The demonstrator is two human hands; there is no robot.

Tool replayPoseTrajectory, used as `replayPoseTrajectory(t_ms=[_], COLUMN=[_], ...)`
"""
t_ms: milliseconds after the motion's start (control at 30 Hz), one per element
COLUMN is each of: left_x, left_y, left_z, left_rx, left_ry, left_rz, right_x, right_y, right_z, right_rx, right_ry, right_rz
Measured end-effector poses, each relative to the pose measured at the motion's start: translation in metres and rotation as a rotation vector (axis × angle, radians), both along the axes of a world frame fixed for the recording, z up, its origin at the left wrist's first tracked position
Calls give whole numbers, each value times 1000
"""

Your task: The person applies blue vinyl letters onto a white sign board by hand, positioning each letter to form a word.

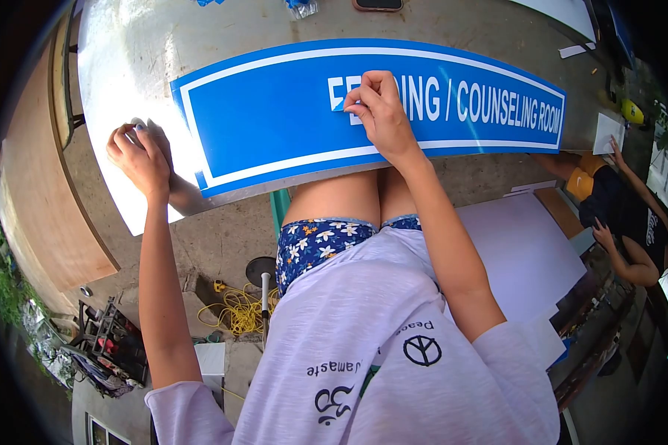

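Observation:
A long blue sign point(274, 122) with a white border lies on the shiny metal tabletop point(223, 30). White letters on it read "/ COUNSELING ROOM", with the word before the slash partly covered by my right hand point(378, 111). Thumb and fingertips of that hand are pinched together over the first letters, at a small corner of blue film point(339, 106) beside the letter F. My left hand point(137, 159) is past the sign's left end, close to the tabletop, its fingers curled together. Whatever it may hold is hidden.
A phone point(378, 4) lies at the table's far edge. Another person point(623, 200) is at the right, one hand near a white sheet point(608, 133). Below are a tangled yellow cord point(241, 308), a wooden board point(67, 193) and a large white panel point(516, 248).

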State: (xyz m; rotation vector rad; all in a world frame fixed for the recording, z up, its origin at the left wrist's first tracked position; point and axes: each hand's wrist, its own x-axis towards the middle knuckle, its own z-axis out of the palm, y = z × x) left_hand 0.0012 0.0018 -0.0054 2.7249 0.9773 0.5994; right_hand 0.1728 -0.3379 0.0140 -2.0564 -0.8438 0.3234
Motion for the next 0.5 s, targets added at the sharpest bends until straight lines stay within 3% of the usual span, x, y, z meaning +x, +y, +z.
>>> replayPoseTrajectory(t_ms=[167, 500], left_x=[0, 0], left_y=[0, -1], left_z=[0, -1], left_rx=[24, 37], left_ry=[-1, -8], left_rz=[-5, -10], right_x=[6, 19], right_y=[-4, -16], right_z=[1, 8], right_rx=[10, 4], right_ry=[237, 416], right_rz=[5, 177])
